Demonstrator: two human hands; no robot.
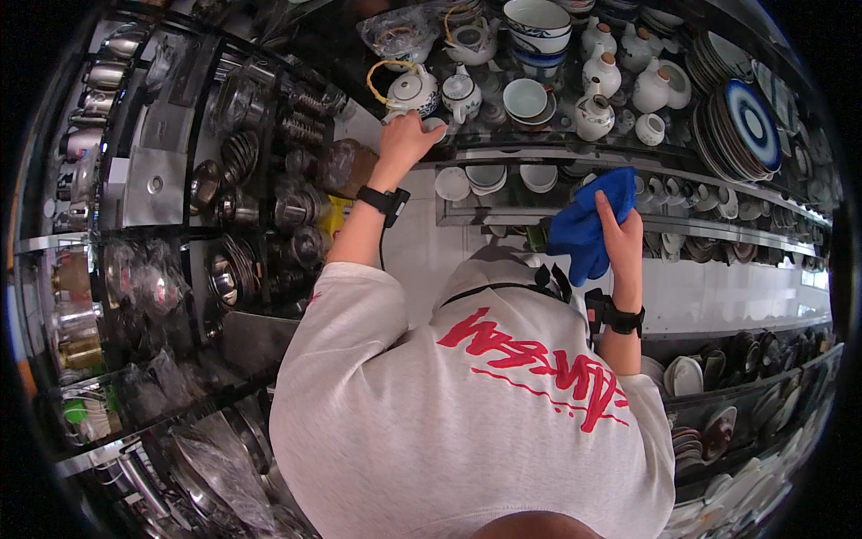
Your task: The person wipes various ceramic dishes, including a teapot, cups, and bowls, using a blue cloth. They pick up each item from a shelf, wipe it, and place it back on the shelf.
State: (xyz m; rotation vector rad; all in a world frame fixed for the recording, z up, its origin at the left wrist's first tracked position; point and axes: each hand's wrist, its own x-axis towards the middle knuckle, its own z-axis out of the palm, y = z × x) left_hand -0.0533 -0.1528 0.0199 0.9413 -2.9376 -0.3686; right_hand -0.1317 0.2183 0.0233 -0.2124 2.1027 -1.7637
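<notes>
My left hand [406, 143] reaches to the front edge of the upper shelf, its fingers at a small white cup [435, 128]. Just behind it stands a patterned teapot [412, 89] with a rattan handle; whether my fingers also touch it cannot be told. To the right of that is a smaller blue-and-white teapot [461, 94]. My right hand [618, 226] grips a blue cloth [592, 226], which hangs in front of the lower shelf of bowls and cups.
Stacked bowls [537, 30], white bottles [601, 74] and a row of plates [747, 128] fill the upper shelf. White bowls [486, 178] stand on the shelf below. Metalware racks [182, 232] rise at the left, and dish shelves [747, 397] lie at the lower right.
</notes>
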